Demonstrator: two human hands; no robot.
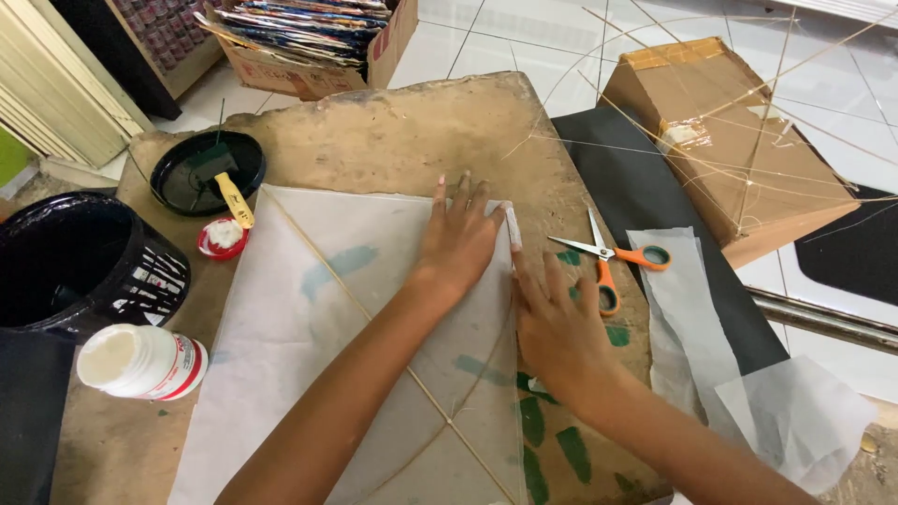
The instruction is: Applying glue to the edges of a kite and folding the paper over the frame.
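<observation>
A white translucent paper kite with thin bamboo sticks lies flat on a worn brown board. My left hand presses flat on the kite's upper right part, fingers spread near its folded right edge. Just below it, my right hand rests on that same right edge, fingers pressing the paper fold down. Neither hand holds a loose thing. Green paint smears mark the board beside the kite's edge.
Orange-handled scissors lie right of my hands. White paper scraps sit on a black sheet. At left: a black dish with a brush, a red lid, a white glue jar, a black bucket. A cardboard box with bamboo frames stands right.
</observation>
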